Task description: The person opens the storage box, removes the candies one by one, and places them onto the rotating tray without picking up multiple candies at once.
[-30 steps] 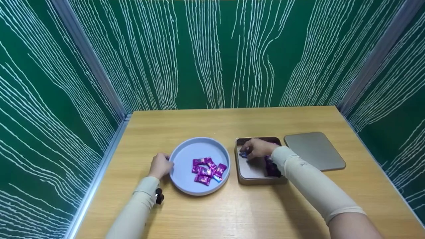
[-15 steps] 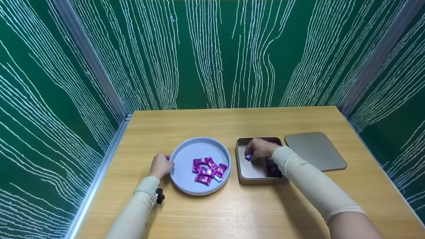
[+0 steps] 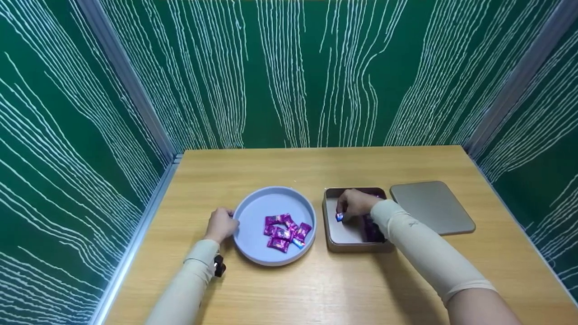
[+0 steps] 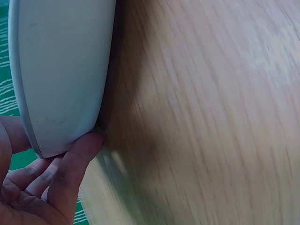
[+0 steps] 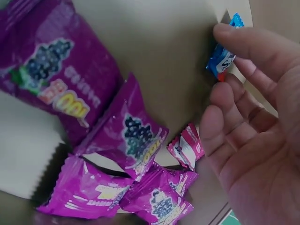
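My left hand [image 3: 221, 225] grips the left rim of a round, pale lilac plate [image 3: 249, 231]. In the left wrist view, thumb and fingers pinch the plate's edge [image 4: 65, 75]. Several purple-wrapped candies [image 3: 281, 233] lie on the plate's right half, with one blue-and-white candy [image 3: 298, 243] among them. Inside a rectangular metal tin [image 3: 332, 234], my right hand [image 3: 356, 203] pinches a small blue-wrapped candy [image 5: 225, 54] between thumb and fingers. Below that hand the tin holds purple grape candies [image 5: 140, 136] and a red-and-white striped candy [image 5: 186, 145]. The forearm hides part of the tin.
A flat metal lid [image 3: 433, 207] lies on the wooden table [image 3: 289, 298], right of the tin and partly behind the right sleeve. Green walls [image 3: 289, 72] with white lines enclose the table's back and sides.
The right hand has shifted the blue candy slightly toward me within the tin, and more of its wrapper now shows. The left hand stays on the plate's rim.
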Demonstrator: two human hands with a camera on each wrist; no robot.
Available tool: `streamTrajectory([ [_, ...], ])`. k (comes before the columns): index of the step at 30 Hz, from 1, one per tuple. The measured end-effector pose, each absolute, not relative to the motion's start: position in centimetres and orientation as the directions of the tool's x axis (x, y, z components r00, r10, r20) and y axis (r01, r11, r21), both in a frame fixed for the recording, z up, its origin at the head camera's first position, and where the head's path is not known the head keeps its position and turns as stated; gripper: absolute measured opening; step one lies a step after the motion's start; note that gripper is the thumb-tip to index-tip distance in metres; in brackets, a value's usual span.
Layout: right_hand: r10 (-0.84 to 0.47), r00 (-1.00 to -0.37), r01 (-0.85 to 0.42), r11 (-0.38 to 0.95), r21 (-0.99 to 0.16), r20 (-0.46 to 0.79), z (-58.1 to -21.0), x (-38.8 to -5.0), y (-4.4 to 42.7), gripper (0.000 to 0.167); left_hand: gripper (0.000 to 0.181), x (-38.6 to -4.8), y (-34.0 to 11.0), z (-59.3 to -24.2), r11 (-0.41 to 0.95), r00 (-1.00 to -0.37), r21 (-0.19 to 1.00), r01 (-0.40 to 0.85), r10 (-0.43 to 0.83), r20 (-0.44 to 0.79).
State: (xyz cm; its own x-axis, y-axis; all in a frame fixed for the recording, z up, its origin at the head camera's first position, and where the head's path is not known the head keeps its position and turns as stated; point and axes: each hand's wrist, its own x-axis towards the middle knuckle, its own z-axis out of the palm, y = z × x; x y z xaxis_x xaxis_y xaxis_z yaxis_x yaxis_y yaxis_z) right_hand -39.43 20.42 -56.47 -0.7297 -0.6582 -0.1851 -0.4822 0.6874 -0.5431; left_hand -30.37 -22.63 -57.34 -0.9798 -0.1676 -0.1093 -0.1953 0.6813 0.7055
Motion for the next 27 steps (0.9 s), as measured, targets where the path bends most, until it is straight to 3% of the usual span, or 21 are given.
streamTrajectory([
  [10, -0.602, -0.765, -0.385, 0.714, -0.585, -0.230, -54.8, -39.0, 20.4, 0.018, 0.028, -30.4, -22.6, -57.1, 0.666, -0.975, 0.713, -0.220, -0.171, -0.142],
  [18, -0.618, -0.774, -0.410, 0.654, -0.636, -0.136, -53.0, -38.4, 20.0, 0.015, 0.035, -30.5, -22.8, -57.4, 0.694, -0.982, 0.696, -0.185, -0.160, -0.101],
  [27, -0.594, -0.799, -0.378, 0.617, -0.691, -0.094, -51.3, -37.2, 18.2, 0.020, 0.033, -30.5, -22.8, -57.4, 0.668, -0.977, 0.713, -0.213, -0.158, -0.144],
])
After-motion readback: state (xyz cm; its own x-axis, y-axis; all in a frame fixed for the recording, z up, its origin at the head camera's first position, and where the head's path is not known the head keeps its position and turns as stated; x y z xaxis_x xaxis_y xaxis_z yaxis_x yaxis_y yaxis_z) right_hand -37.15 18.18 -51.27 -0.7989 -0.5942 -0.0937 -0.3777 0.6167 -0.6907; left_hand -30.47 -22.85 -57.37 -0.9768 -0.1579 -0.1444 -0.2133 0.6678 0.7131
